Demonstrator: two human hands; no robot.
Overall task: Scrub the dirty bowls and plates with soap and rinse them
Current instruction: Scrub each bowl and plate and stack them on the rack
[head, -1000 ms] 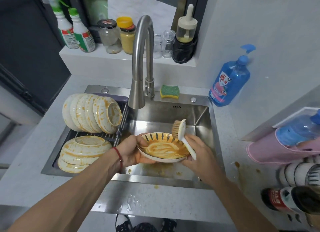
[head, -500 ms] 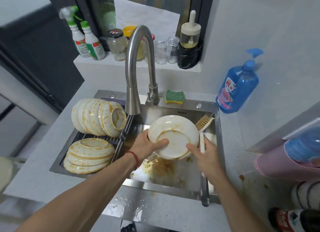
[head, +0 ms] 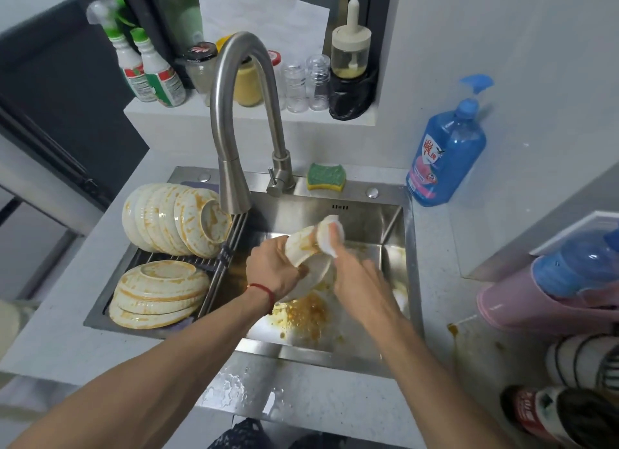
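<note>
No legible text; blue soap bottle (head: 447,157) label blurred.

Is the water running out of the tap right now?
No, it looks off. No stream falls from the tap's spout into the sink, though the left hand holds a dirty bowl near it.

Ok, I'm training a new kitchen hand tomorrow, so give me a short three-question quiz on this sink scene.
1. True or false: water is running from the faucet.
2. Which hand grips the bowl over the sink? A) left hand B) right hand
3. Fill in: the green and yellow sponge lies on the sink's back ledge, between the faucet base and the blue ____ bottle.

Key: 1 false, no stream shows. 2 A; the right hand works a brush head against the bowl. 3 pump.
</note>
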